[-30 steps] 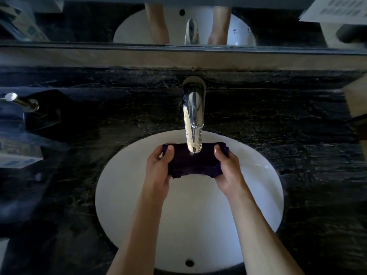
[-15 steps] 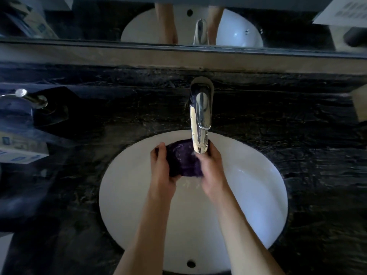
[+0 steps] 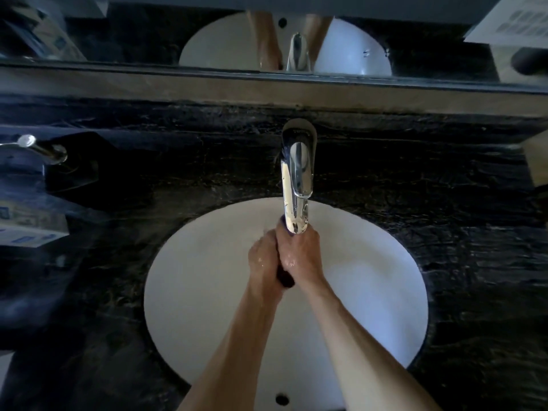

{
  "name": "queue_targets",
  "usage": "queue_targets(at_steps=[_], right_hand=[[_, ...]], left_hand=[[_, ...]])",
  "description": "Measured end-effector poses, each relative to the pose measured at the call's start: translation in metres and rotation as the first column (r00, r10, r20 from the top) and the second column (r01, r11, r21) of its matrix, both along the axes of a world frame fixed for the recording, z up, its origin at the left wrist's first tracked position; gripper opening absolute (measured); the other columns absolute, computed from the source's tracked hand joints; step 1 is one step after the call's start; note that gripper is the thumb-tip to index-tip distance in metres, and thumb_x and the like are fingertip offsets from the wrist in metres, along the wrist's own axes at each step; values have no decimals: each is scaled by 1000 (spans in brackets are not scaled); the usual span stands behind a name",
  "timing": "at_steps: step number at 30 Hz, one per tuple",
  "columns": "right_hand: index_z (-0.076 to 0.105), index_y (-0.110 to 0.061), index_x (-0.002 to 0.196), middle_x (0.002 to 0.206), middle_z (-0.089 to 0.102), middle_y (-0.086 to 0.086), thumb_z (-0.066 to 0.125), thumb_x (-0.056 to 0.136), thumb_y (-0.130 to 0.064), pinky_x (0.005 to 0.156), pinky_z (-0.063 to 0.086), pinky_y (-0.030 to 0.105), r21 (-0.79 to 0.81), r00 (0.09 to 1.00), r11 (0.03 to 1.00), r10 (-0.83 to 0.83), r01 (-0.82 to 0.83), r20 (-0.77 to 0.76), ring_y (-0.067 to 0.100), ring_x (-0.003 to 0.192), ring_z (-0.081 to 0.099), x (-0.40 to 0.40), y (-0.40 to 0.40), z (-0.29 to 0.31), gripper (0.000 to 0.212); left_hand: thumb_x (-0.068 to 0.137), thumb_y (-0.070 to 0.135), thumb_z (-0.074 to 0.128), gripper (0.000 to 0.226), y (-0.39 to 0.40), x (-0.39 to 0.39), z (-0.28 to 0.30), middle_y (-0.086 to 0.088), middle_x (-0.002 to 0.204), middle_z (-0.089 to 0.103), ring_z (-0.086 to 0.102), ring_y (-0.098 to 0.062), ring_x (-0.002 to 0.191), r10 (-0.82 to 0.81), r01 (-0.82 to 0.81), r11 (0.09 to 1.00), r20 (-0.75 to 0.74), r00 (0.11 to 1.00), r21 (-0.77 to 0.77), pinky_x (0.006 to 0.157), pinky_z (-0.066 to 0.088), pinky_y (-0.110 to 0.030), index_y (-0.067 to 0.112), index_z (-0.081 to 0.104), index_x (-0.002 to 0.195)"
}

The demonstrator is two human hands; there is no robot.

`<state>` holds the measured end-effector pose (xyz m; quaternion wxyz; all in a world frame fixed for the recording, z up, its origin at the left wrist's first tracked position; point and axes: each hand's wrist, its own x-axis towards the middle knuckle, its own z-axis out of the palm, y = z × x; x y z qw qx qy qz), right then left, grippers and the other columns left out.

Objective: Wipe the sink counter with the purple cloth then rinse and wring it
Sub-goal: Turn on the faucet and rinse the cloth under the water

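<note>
We see the purple cloth (image 3: 285, 279) squeezed into a small dark roll, right under the tip of the tap (image 3: 297, 185). Only 2 little bits of it peek out, 1 near the tap and 1 by the wrists. Our left hand (image 3: 263, 259) and right hand (image 3: 299, 253) are both wrapped tight around it, pressed side by side and shiny wet. The hands are over the white sink (image 3: 189, 280), just in front of the tap. The black counter (image 3: 444, 209) goes all around the sink.
</note>
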<state>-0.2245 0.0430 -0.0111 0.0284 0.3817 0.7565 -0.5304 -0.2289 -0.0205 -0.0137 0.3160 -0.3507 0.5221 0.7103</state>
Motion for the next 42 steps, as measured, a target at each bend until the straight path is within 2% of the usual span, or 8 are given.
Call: queue_targets(at_steps=[4,8,14,17,22,28,37,42], right_hand=[[68,-11,90,83,71,7,63,94,-32,73,57,43,-141,998,990,15,-5,67,31,79,69,-9,4,0,22],[70,-12,105,95,74,7,56,100,-32,70,47,31,3,988,997,71,-72,134,26,83,66,4,16,-16,26],[72,-10,94,71,65,-6,57,103,-28,53,40,16,-29,992,991,-130,130,-4,4,56,54,20,14,-16,25],[69,-13,87,72,66,-4,57,104,-34,62,47,23,-98,974,971,-224,220,-42,9,63,60,32,19,-16,30],[69,-10,90,80,71,0,54,105,-31,61,51,19,-205,958,939,-285,276,-16,13,73,68,37,25,-12,29],[70,-14,97,94,76,3,57,104,-33,80,60,35,-298,948,911,-314,286,-52,23,91,74,39,40,-2,24],[59,0,136,135,65,26,51,105,-20,99,55,56,-846,926,498,-377,191,-12,43,126,63,56,74,25,38],[54,3,140,139,62,27,44,107,-26,100,57,54,-918,942,383,-334,101,-35,43,128,61,46,55,37,45]], left_hand=[[94,27,61,25,-19,-1,10,-12,67,60,56,-26,56,9,-24,994,-135,991,-111,47,46,-29,5,66,83],[96,32,65,35,-45,-11,11,2,55,60,63,-14,51,58,-90,977,-164,985,-195,51,52,-25,13,56,68],[95,27,69,22,-73,-5,4,-10,83,73,72,-25,78,25,-52,990,-196,980,-133,71,60,-38,5,68,93],[97,20,67,18,-81,2,1,-12,88,75,72,-22,75,-33,4,989,-191,981,-150,59,57,-31,3,70,101],[97,25,67,19,-74,3,-6,-15,95,74,72,-30,87,-15,-7,984,-122,992,-176,78,60,-45,7,72,98],[95,15,69,16,-63,-8,-5,-15,97,76,73,-30,86,-38,28,998,-156,987,-63,79,60,-48,5,71,107],[90,6,72,22,-34,-30,-2,-18,106,77,75,-31,92,-62,72,994,-123,990,78,70,61,-39,8,71,112],[94,41,66,48,-26,-15,-24,-25,130,66,67,-33,111,235,-223,957,-46,971,187,93,56,-47,7,66,127]])
